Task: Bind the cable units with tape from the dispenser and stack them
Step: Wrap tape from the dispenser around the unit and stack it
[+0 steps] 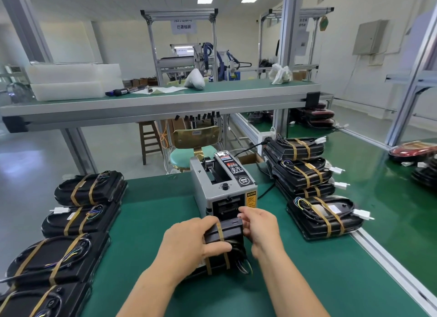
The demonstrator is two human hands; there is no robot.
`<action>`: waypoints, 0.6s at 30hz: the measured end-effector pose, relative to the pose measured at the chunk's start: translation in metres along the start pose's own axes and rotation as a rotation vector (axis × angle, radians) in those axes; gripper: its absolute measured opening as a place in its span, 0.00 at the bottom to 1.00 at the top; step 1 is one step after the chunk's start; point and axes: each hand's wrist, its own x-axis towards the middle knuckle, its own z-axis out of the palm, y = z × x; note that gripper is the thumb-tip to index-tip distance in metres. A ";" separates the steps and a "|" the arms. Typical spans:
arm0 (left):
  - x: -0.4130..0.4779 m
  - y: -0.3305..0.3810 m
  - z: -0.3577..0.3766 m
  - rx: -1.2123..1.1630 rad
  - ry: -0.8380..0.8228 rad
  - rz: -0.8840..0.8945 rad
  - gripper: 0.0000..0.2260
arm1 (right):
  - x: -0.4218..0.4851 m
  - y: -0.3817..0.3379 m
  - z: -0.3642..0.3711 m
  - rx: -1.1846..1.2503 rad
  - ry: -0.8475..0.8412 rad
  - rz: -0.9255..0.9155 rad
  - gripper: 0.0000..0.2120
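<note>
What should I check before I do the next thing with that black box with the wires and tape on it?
1. Grip: the left hand grips the black plastic cable unit: ok.
2. Second hold: the right hand pinches the unit's far end: ok.
3. Binding: two tan tape bands wrap the unit: ok.
4. Fresh tape waiting at the slot of the grey metal tape dispenser: cannot tell, the fingers and shadow hide it.
5. Room on top of the nearest stack of bound black units on the right: ok.
</note>
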 end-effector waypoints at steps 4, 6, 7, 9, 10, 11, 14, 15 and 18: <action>-0.002 -0.008 -0.005 0.020 -0.014 -0.042 0.37 | 0.011 0.003 0.009 -0.051 -0.006 0.029 0.06; -0.003 -0.010 -0.007 0.003 -0.022 -0.061 0.37 | 0.014 0.002 0.013 -0.102 0.026 0.034 0.06; -0.003 -0.011 -0.008 -0.007 -0.025 -0.069 0.37 | 0.016 0.002 0.014 -0.128 0.039 0.038 0.07; -0.005 -0.012 -0.009 -0.019 -0.026 -0.074 0.36 | 0.016 0.000 0.016 -0.151 0.053 0.049 0.07; -0.005 -0.012 -0.008 -0.018 -0.024 -0.074 0.36 | 0.016 -0.001 0.017 -0.154 0.058 0.050 0.08; -0.005 -0.011 -0.007 -0.012 -0.019 -0.072 0.36 | 0.016 -0.002 0.018 -0.160 0.064 0.049 0.09; -0.006 -0.011 -0.005 0.021 0.004 -0.052 0.38 | 0.016 -0.002 0.020 -0.199 0.093 0.039 0.10; -0.006 -0.011 -0.005 0.034 0.014 -0.049 0.38 | 0.016 -0.001 0.022 -0.216 0.108 0.029 0.10; -0.006 -0.009 -0.005 0.065 0.041 -0.057 0.32 | 0.016 0.002 0.026 -0.270 0.150 -0.028 0.08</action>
